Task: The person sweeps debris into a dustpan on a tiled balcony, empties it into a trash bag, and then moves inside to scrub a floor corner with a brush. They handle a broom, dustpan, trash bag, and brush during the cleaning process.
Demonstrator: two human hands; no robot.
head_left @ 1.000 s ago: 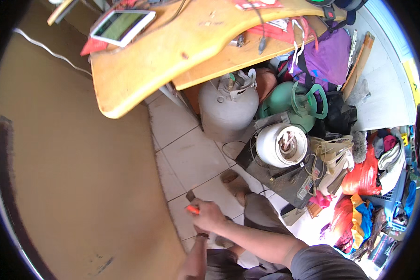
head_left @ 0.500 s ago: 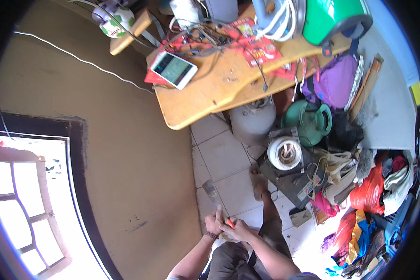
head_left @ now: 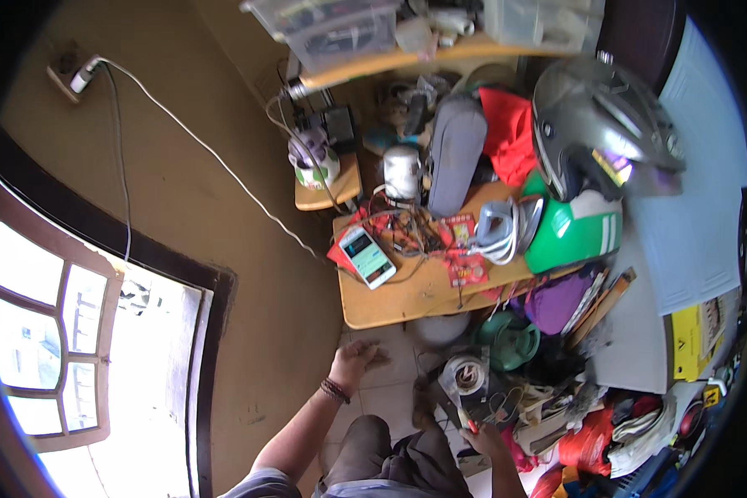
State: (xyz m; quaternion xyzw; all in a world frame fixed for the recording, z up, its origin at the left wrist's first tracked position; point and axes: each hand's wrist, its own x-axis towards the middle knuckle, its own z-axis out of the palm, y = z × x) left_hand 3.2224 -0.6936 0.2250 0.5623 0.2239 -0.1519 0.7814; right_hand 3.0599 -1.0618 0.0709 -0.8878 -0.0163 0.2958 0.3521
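My right hand [head_left: 491, 444] is closed around the orange handle of a scraper [head_left: 472, 426], low and to the right of my knees. Just beyond it stands a white tub [head_left: 468, 375], with pale, brownish stuff inside. The scraper's blade is hard to make out against the tub and the dark things around it. My left hand [head_left: 357, 363], a beaded bracelet on its wrist, is raised in front of the wall over the tiled floor. Its fingers reach to the right, slightly blurred, with nothing visible in them.
A wooden desk [head_left: 373, 309] ahead bears a phone [head_left: 368, 258], tangled cables, a grey helmet [head_left: 606, 124] and a green helmet [head_left: 568, 232]. Beneath stands a green gas cylinder [head_left: 506, 342]. Bags and clothes [head_left: 585, 440] are heaped at the right; a window [head_left: 50, 332] is at the left.
My hands, together on the scraper before, are now apart. The left has moved up and forward; the right has carried the scraper rightward, near the tub. The view has tilted up, showing the shelf.
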